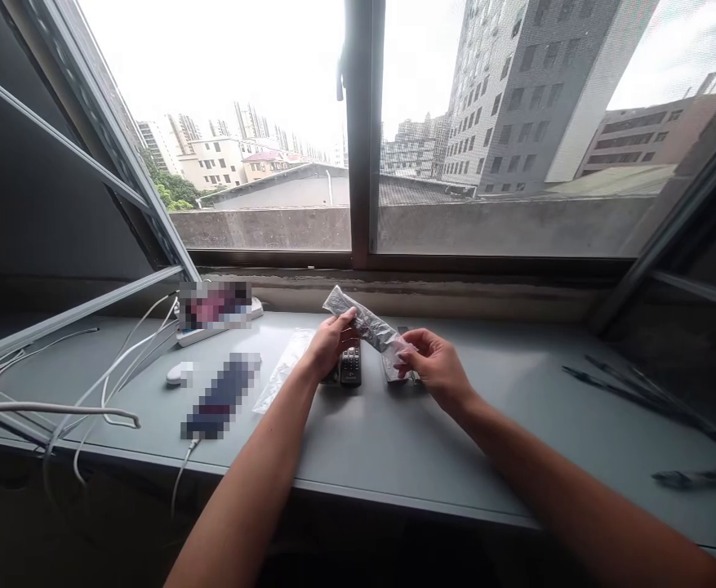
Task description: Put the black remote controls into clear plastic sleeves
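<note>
Packet [375, 328] in fingers [420, 336] above tabletop [370, 457]

A grey table [358, 449] with a pale front edge runs below the window, bearing on its left side white cables [122, 358], a white power strip [189, 336] toward the back, a small rounded white case [177, 374] and, nearer the front, a dark flat object [220, 400] obscured by pixelation. Around the middle lie a clear plastic sleeve [281, 376], a black remote control [351, 369] with its buttons facing up and, just to its right, a partly hidden plastic-wrapped item [393, 367]. Long, thin dark pieces [639, 404], blurred, rest at the right.
</note>
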A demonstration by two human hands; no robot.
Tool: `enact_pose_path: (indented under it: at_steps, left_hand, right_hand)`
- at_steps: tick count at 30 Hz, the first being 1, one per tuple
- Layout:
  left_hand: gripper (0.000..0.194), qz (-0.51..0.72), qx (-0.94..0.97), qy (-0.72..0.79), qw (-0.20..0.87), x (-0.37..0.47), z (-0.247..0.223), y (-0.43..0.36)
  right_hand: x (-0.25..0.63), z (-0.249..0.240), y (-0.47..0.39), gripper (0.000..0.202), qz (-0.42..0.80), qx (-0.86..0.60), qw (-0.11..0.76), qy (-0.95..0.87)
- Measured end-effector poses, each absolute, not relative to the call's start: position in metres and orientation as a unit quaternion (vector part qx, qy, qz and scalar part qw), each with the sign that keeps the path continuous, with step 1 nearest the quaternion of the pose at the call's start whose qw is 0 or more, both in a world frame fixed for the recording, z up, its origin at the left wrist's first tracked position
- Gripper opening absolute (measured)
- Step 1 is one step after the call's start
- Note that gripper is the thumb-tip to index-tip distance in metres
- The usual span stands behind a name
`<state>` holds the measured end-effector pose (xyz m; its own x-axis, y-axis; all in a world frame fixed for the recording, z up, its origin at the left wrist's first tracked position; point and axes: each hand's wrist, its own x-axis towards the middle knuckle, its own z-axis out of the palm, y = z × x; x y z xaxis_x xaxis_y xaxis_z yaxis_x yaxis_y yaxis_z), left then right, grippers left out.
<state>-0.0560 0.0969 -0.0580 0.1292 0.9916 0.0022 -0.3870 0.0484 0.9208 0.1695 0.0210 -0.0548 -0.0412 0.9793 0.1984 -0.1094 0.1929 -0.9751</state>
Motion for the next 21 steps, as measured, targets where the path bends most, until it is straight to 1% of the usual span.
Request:
enact_pose_path:
  at_steps: [7, 11, 13, 16, 18, 19, 21]
  left_hand:
    - [0.046, 0.509, 0.477, 0.334, 0.634, -0.054, -0.056, 0.090]
    - [0.042, 0.539, 0.452, 0.344, 0.622, -0.053, -0.051, 0.088]
    - [0.040, 0.563, 0.432, 0.346, 0.614, -0.053, -0.049, 0.089]
    - [0.035, 0.607, 0.402, 0.345, 0.593, -0.055, -0.048, 0.091]
    - [0.033, 0.623, 0.393, 0.343, 0.583, -0.057, -0.049, 0.092]
    - [0.033, 0.624, 0.395, 0.340, 0.582, -0.057, -0.049, 0.093]
    - [0.033, 0.610, 0.417, 0.328, 0.589, -0.057, -0.049, 0.091]
  right_hand:
    - [0.167, -0.052, 0.018, 0.053, 0.519, -0.402, 0.533, -0.534]
    - [0.168, -0.052, 0.017, 0.046, 0.519, -0.417, 0.514, -0.541]
    - [0.170, -0.053, 0.019, 0.042, 0.520, -0.413, 0.528, -0.530]
    - [0.172, -0.055, 0.024, 0.040, 0.541, -0.379, 0.576, -0.482]
    - [0.173, -0.055, 0.027, 0.050, 0.573, -0.352, 0.590, -0.447]
    - [0.173, -0.055, 0.028, 0.057, 0.595, -0.344, 0.582, -0.435]
    - [0.173, -0.055, 0.027, 0.066, 0.642, -0.343, 0.530, -0.435]
